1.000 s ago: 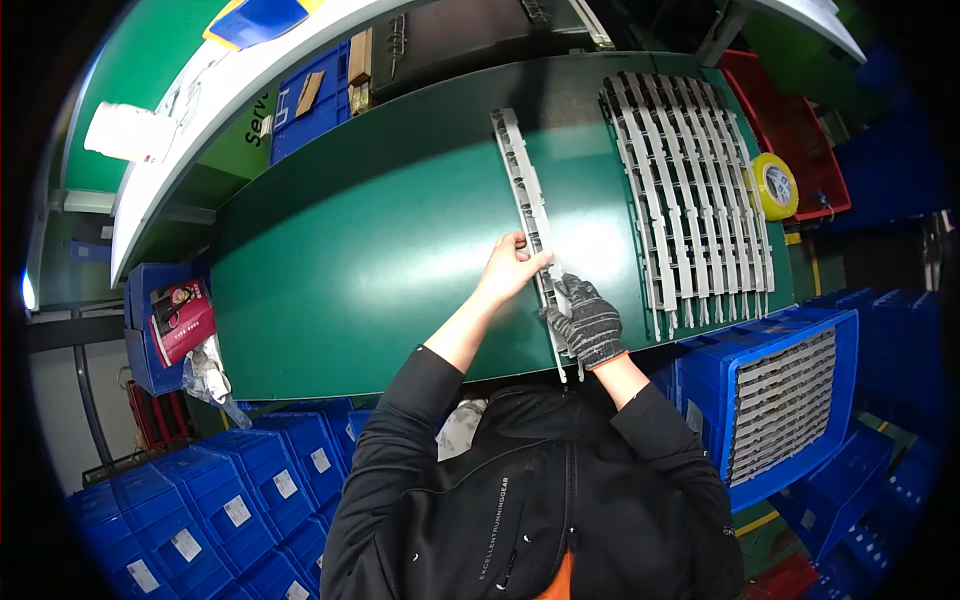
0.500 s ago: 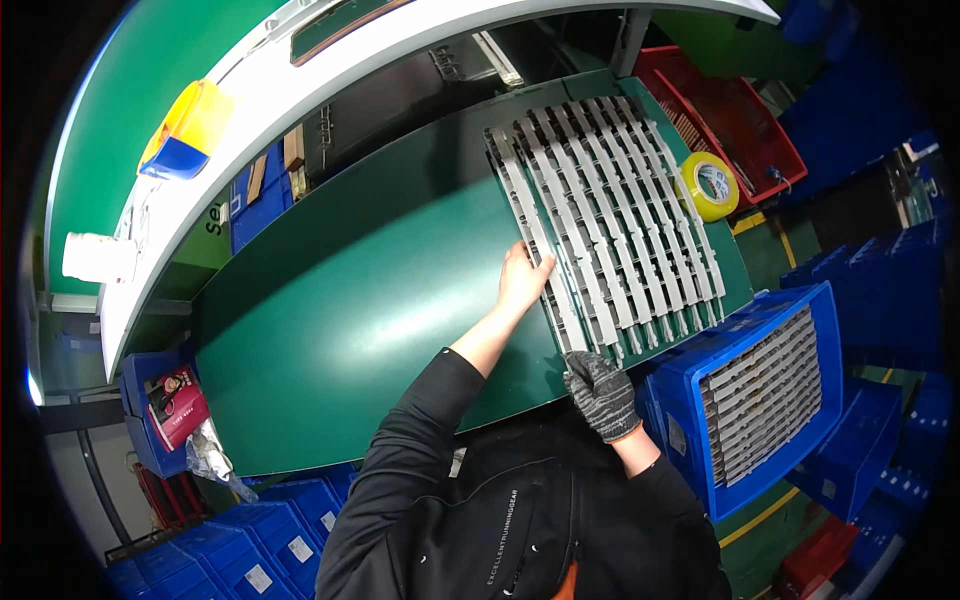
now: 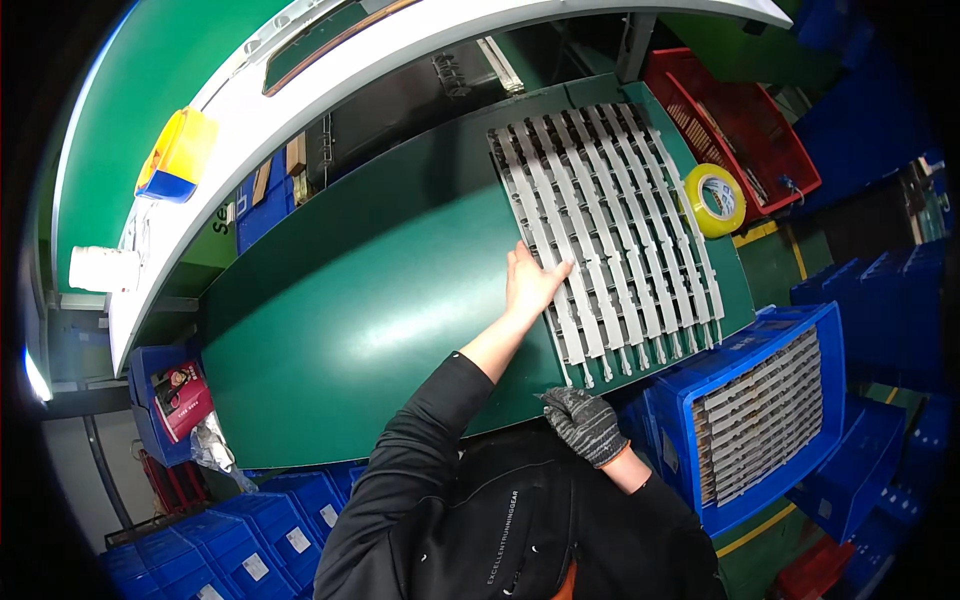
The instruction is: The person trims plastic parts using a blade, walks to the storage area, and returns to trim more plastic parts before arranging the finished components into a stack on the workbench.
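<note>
The person's right hand (image 3: 585, 425), in a grey knit glove, is hovering nearest the body, just off the table's near edge, fingers loosely curled around nothing, so it is holding no strip. Just beside it, on its right, a blue crate (image 3: 745, 420) is standing with a stack of grey strips (image 3: 760, 415) lying in it, which suggests more are waiting to be laid out. Beyond the glove, the bare left hand (image 3: 530, 280) is reaching out over the green table (image 3: 350, 300) and pressing flat, fingers spread, on the leftmost strips of a row of strips (image 3: 605, 235); it is touching them rather than gripping, palm down and open. The row is running away from that hand toward the far edge, the strips lying side by side, roughly parallel, their near ends poking slightly over the table's edge. Judging by this, a good many are already laid and the hand is evening them up, while the stock in the crate is remaining. To the right of the row a yellow tape roll (image 3: 715, 200) is lying, and farther off a red crate (image 3: 745, 130) is sitting.
</note>
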A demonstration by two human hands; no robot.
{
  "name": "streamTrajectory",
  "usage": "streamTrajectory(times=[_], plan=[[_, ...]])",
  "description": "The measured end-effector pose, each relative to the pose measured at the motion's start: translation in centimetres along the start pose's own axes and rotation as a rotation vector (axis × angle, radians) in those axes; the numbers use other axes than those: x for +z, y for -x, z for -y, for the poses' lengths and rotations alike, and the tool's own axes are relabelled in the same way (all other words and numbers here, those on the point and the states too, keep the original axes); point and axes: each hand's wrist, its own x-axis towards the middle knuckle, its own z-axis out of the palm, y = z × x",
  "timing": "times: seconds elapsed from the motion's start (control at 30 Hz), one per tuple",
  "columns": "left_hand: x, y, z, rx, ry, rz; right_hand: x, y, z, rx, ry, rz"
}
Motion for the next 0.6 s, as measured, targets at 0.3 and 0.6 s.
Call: streamTrajectory(times=[0.3,0.6], plan=[[-5.1,-10.3,3.0,0.086,-0.007,-0.245,-0.2,-1.2,0.6,0.072,-0.075,0.035],[-9.4,-28.3,2.5,0.313,-0.333,-0.354,1.3,-0.1,0.1,0.281,-0.057,-0.11]])
